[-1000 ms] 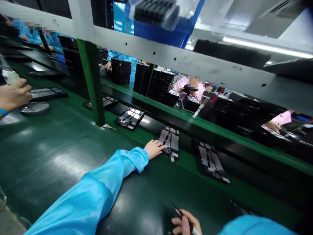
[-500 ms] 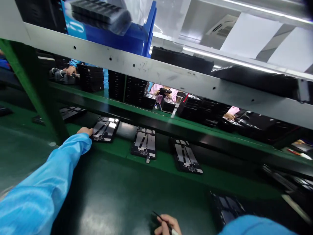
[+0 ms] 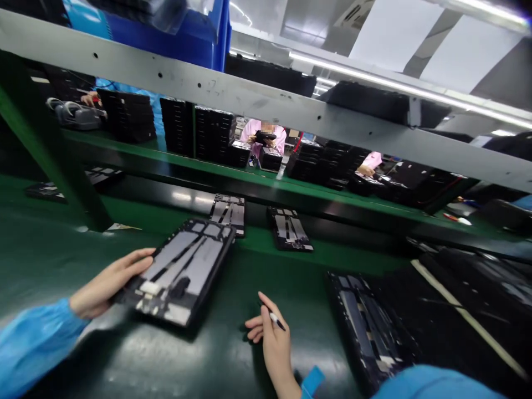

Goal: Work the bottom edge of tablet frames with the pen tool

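Observation:
My left hand [image 3: 120, 277] grips the left edge of an opened tablet [image 3: 183, 266], its inside facing up with grey battery packs and flex cables in view. That tablet is tilted just over the green bench. To its right is my right hand [image 3: 270, 332], with a slim black-and-white pen-like tool [image 3: 277, 321] tucked between the fingers and the index finger partly stretched out; the tool's tip is hard to make out. Two more opened tablets, a nearer-centre tablet [image 3: 228, 213] and a right tablet [image 3: 290, 230], lie behind. Another opened tablet [image 3: 368, 327] lies right of my right hand.
A green post [image 3: 50, 144] and a grey shelf rail [image 3: 257, 100] cross in front. Stacked black trays [image 3: 214, 133] stand on the far ledge, where people in pink and blue sleeves work. Black padding [image 3: 399, 299] with a pale strip lies at right.
My left hand has drawn a tablet from the back row toward me. My right hand has come further into view, its fingers more spread around the tool. The camera view has shifted.

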Demonstrator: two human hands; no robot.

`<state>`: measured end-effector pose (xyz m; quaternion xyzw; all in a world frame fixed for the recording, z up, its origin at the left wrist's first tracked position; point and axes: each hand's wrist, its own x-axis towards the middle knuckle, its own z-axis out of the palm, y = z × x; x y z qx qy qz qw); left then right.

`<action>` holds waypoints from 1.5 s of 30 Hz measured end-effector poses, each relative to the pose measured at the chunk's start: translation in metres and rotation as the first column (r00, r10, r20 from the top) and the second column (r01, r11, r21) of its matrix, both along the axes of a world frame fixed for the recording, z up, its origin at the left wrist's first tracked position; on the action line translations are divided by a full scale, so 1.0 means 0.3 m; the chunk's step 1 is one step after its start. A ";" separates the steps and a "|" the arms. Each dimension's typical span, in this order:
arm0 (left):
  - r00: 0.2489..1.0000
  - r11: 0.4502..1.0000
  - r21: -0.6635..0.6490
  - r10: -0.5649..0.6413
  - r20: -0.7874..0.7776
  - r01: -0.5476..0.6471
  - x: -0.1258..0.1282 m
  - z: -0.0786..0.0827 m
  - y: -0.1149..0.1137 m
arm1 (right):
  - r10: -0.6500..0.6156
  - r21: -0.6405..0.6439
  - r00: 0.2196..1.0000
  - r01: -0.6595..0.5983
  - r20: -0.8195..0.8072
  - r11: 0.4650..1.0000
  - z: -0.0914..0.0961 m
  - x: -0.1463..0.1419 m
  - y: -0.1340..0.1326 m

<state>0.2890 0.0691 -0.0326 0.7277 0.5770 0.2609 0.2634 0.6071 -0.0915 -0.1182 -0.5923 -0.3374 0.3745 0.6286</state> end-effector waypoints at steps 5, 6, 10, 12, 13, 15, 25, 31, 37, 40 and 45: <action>0.922 0.915 -0.317 -0.125 0.367 0.250 0.181 -0.144 -0.226 | 0.026 -0.010 0.996 -0.025 0.088 1.000 0.024 0.041 0.000; 0.924 0.926 -0.258 -0.179 0.337 0.274 0.211 -0.159 -0.237 | 0.028 -0.009 0.993 -0.027 0.117 1.000 0.027 0.056 -0.013; 0.930 0.923 -0.167 -0.315 0.191 0.347 0.209 -0.161 -0.245 | 0.090 -0.067 0.976 -0.078 0.200 0.995 0.040 0.100 -0.125; 0.900 0.882 -0.178 -0.423 0.102 0.435 0.164 -0.154 -0.268 | 0.179 -0.116 0.957 -0.156 0.229 0.981 0.043 0.102 -0.196; 0.871 0.854 -0.176 -0.485 0.072 0.490 0.145 -0.155 -0.287 | 0.229 -0.142 0.942 -0.198 0.246 0.970 0.043 0.100 -0.225; 0.829 0.818 -0.140 -0.556 0.052 0.558 0.130 -0.168 -0.334 | 0.299 -0.187 0.912 -0.254 0.280 0.949 0.043 0.097 -0.261; 0.873 0.873 -0.096 -0.484 -0.059 0.478 0.212 -0.174 -0.398 | 0.364 -0.206 0.861 -0.308 0.354 0.929 0.120 0.196 -0.199; 0.860 0.858 0.063 -0.511 -0.014 0.510 0.241 -0.125 -0.403 | 0.239 -0.081 0.846 -0.228 0.477 0.970 0.169 0.071 -0.191; 0.809 0.793 0.185 -0.588 -0.012 0.580 0.317 -0.140 -0.408 | 0.379 -0.015 0.720 -0.457 0.582 0.890 0.143 -0.077 -0.116; 0.822 0.799 0.208 -0.568 -0.047 0.564 0.315 -0.150 -0.420 | 0.348 0.020 0.732 -0.442 0.586 0.897 0.107 -0.085 -0.103; 0.793 0.747 0.277 -0.597 -0.119 0.604 0.306 -0.188 -0.448 | 0.387 0.033 0.715 -0.497 0.582 0.867 0.051 -0.048 -0.092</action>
